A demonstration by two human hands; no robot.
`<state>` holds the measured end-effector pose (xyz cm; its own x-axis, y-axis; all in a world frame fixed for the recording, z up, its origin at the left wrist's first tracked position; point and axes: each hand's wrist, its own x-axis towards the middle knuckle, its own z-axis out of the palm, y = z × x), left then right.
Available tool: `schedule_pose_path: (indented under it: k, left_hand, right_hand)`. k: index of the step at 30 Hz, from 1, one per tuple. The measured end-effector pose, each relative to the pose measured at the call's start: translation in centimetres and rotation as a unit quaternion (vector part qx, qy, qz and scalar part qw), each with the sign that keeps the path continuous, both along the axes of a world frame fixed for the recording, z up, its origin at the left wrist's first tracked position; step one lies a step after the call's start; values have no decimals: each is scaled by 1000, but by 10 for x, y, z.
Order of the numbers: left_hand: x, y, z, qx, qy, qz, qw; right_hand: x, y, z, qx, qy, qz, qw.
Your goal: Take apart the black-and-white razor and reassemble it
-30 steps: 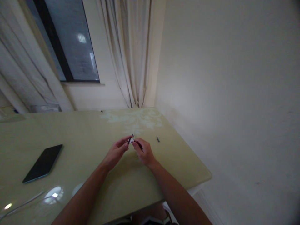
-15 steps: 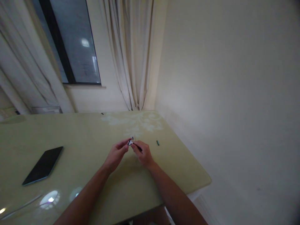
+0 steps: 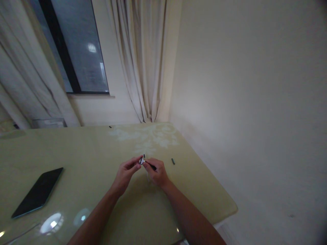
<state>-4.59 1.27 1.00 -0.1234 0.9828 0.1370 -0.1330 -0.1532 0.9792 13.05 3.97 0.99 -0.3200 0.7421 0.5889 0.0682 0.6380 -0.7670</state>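
My left hand (image 3: 125,172) and my right hand (image 3: 156,172) meet fingertip to fingertip just above the pale green table (image 3: 89,160). Pinched between them is a small black-and-white object (image 3: 141,161) too small to name. My right hand also grips a thin black stick-like tool (image 3: 152,166) whose tip touches that small object. Both hands have their fingers closed in a pinch. A tiny dark piece (image 3: 144,156) lies on the table just beyond the fingertips.
A short dark piece (image 3: 173,161) lies on the table to the right of my hands. A dark phone (image 3: 38,192) lies flat at the left. The table's right edge meets a bare wall (image 3: 242,102); a window (image 3: 76,47) and curtains (image 3: 143,58) stand behind.
My hands have stayed together on the small object with hardly any motion. The view has shifted, so the hands, phone and table sit slightly lower and further left in the picture.
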Motion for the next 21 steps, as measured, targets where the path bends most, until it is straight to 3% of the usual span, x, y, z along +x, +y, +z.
schedule_pose_path:
  k: [13,21]
  left_hand:
    - [-3,-15,3,13,44,-48,998]
    - [4,-13,1,38,13,-32,999]
  right_hand:
    - [7,-15,3,-4,18,22,1000]
    - [2,-14,-5,-39,71,20,997]
